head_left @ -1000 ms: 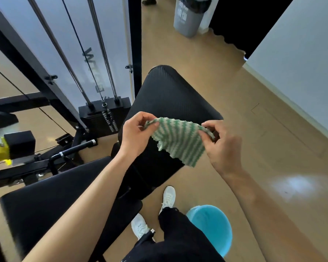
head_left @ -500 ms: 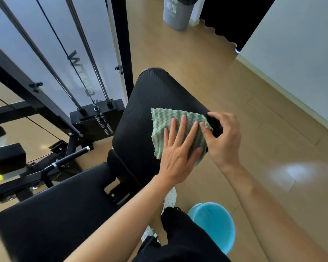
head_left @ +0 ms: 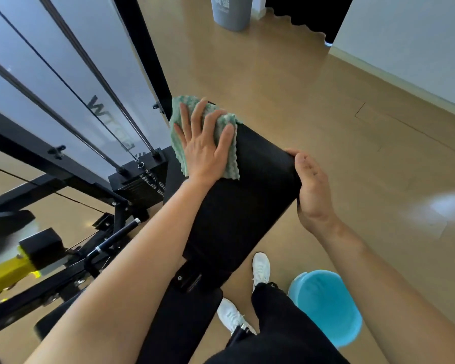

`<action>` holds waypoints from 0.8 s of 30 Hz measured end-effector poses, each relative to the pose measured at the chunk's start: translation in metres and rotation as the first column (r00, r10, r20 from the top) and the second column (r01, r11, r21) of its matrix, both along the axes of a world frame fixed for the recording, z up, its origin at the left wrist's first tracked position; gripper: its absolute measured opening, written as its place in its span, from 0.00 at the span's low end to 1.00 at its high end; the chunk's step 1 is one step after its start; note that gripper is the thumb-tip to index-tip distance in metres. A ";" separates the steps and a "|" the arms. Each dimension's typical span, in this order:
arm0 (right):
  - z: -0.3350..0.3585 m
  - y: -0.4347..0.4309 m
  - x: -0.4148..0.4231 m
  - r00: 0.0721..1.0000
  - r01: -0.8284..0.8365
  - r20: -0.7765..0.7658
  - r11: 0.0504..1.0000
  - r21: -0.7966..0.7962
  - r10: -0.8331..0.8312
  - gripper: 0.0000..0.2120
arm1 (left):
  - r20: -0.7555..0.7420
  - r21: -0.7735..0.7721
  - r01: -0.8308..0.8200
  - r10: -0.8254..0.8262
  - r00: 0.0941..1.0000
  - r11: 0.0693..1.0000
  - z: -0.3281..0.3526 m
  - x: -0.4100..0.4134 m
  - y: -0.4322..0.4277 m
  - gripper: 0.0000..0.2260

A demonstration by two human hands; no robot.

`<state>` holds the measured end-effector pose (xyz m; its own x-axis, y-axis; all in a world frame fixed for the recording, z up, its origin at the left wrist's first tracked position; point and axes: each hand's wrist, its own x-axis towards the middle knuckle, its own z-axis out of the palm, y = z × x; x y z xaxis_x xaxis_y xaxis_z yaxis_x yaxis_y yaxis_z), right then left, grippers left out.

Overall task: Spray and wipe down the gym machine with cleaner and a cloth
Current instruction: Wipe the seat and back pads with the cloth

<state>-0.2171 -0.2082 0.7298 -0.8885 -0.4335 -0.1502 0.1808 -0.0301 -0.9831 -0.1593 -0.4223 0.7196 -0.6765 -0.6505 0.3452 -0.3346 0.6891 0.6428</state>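
Observation:
A green and white striped cloth lies on the top end of the machine's black padded backrest. My left hand presses flat on the cloth with fingers spread and straight. My right hand grips the backrest's right edge, thumb on the pad's face and fingers curled behind it. The black seat pad continues below the backrest. No spray bottle is in view.
A blue bucket stands on the wooden floor by my right leg and white shoes. The weight stack, guide rods, cable and a black handle stand to the left. A grey bin is far back.
My left hand has slid the cloth up to the top of the backrest. My right hand has let go of the cloth and now grips the pad's right edge.

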 end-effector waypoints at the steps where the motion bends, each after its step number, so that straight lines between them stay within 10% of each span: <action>1: 0.000 0.000 0.001 0.998 -0.004 0.064 1.000 -0.031 0.006 0.18 | 0.026 0.000 -0.018 0.018 1.000 1.000 0.008 -0.006 -0.007 0.18; 12: 0.004 0.009 -0.002 0.840 0.091 0.539 0.962 -0.256 0.064 0.29 | 0.027 -0.452 0.321 -0.346 0.938 0.833 -0.001 0.005 0.116 0.16; 17: 0.000 0.016 -0.008 0.883 0.026 0.465 0.985 -0.168 0.056 0.29 | 0.144 -0.568 0.438 -0.440 0.886 0.697 -0.006 0.008 0.087 0.23; 24: -0.003 0.021 -0.006 0.972 -0.090 0.216 0.996 0.000 0.088 0.20 | 0.072 -0.415 0.200 -0.187 0.980 0.888 -0.001 -0.001 -0.007 0.28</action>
<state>-0.2233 -0.1876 0.7269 -0.7928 -0.5067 -0.3387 0.3905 0.0044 -0.9206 -0.1599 -0.4297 0.7181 -0.7882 -0.3059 0.5340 -0.1817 0.9447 0.2729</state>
